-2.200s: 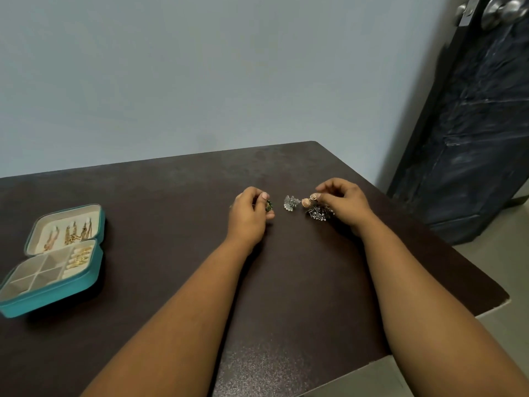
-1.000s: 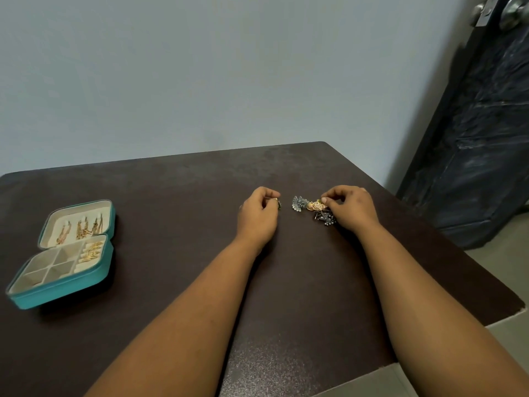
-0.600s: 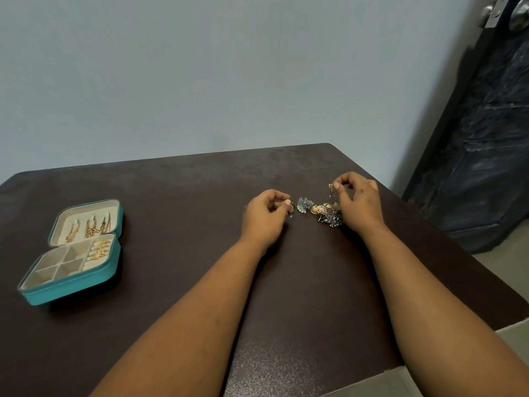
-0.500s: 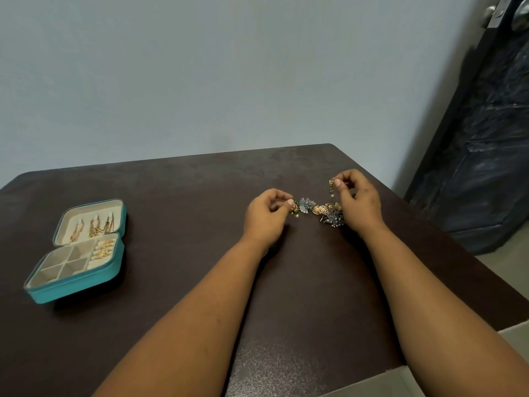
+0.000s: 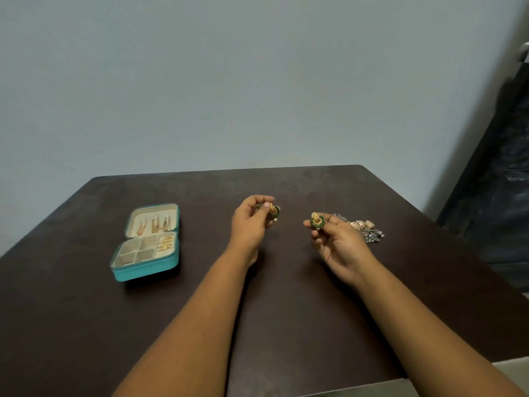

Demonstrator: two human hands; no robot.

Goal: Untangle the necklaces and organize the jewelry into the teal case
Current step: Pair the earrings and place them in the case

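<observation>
- The grey-blue wall (image 5: 229, 81) filled the upper part of the view, meeting a dark door (image 5: 498, 202) at the right.
- The dark brown desk (image 5: 286, 310) stood with its far edge against the wall; its near right corner showed at the bottom right.
- Two bare forearms reached in from the near edge toward the middle of the desk.
- The teal case (image 5: 147, 243) lay open near the left edge of the desk, its lid tilted back toward the far edge. Gold pieces hung in the lid, more gold pieces lay in the right-hand compartment of the base, and the four small square compartments looked bare.
- The right hand (image 5: 339, 247) was raised above the middle of the desk, thumb and fingertips pinching a green-and-gold earring (image 5: 317, 221).
- The left hand (image 5: 250, 222) was raised just left of it, fingers curled, pinching a second green-and-gold earring (image 5: 274, 212) at the fingertips. The two earrings were apart, facing each other.
- A small pile of jewelry (image 5: 363, 229), silver and gold, lay on the desk near the right edge, just behind the right hand. Its separate pieces were too small to tell.
</observation>
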